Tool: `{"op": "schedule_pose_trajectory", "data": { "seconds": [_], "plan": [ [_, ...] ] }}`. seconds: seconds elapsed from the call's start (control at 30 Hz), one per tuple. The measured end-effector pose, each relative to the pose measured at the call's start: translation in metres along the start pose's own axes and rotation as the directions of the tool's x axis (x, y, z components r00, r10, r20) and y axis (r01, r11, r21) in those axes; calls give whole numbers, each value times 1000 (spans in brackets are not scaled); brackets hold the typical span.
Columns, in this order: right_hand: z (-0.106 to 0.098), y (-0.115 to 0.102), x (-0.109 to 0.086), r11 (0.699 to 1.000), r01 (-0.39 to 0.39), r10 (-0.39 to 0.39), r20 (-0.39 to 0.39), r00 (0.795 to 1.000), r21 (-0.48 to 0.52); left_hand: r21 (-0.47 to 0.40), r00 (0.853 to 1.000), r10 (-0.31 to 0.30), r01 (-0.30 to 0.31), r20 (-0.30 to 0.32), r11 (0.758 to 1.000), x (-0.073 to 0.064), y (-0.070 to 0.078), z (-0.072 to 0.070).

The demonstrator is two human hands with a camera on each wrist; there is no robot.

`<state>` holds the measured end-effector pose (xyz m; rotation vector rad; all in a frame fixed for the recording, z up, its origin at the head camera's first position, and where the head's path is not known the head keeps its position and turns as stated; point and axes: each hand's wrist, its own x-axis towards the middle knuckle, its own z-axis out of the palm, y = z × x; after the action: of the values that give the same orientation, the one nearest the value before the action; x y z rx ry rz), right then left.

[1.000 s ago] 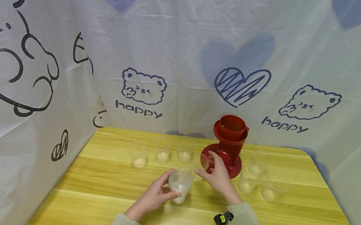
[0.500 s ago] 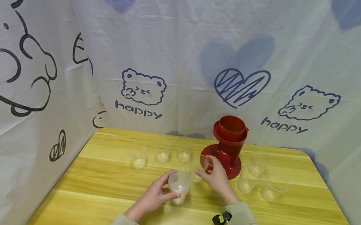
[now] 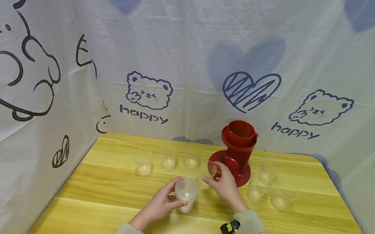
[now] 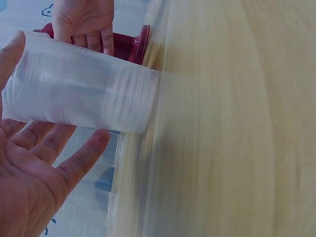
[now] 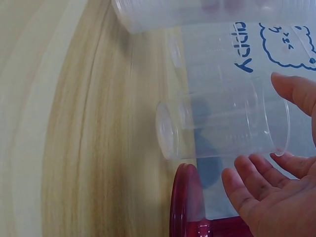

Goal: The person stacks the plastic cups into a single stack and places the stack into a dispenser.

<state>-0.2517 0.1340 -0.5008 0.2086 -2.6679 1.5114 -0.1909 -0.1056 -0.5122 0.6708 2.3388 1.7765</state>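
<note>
The left hand (image 3: 160, 204) holds a stack (image 3: 187, 192) of nested clear cups near the middle of the counter (image 3: 123, 216), thumb on the near side and fingers spread wide round the wall; the stack is mouth up, though whether its base touches the wood I cannot tell. Just beyond it, the right hand (image 3: 226, 183) has its fingers and thumb curved loosely round the upper part of a single cup (image 5: 222, 123), which looks upright on the counter; the right wrist view shows a gap between some fingers and the wall, so how firm the hold is remains unclear. Such thin walls probably dent easily, so a light touch just under the rim should serve better than a squeeze, with the cup's base kept level and the fingers parted evenly to avoid tipping it. The red stand (image 3: 240, 152) is close behind the right hand, so the knuckles want a path that avoids its broad foot. Three loose cups (image 3: 168, 162) are on the left beyond the stack and three more cups (image 3: 279, 201) on the right beside the stand; being nearly invisible, they are easy to knock with a sleeve, and a steady left hand would keep the stack from leaning.
</note>
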Motion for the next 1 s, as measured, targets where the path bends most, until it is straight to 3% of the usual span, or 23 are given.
{"op": "schedule_pose_trajectory", "data": {
  "seconds": [0.27, 0.53, 1.0],
  "plan": [
    [-1, -1, -1, 1000, 0, 1, -16, 1000, 19, -49, 1000, -6, 6, 4, 999, 1, -6, 0],
    [-6, -2, -4, 997, -29, 30, -15, 999, 73, -31, 1000, -17, 17, 4, 999, 1, -7, 0],
    [-25, -13, -17, 991, -8, 9, -10, 1000, 135, -26, 1000, -18, 18, 1, 1000, 0, -7, 0]
  ]
}}
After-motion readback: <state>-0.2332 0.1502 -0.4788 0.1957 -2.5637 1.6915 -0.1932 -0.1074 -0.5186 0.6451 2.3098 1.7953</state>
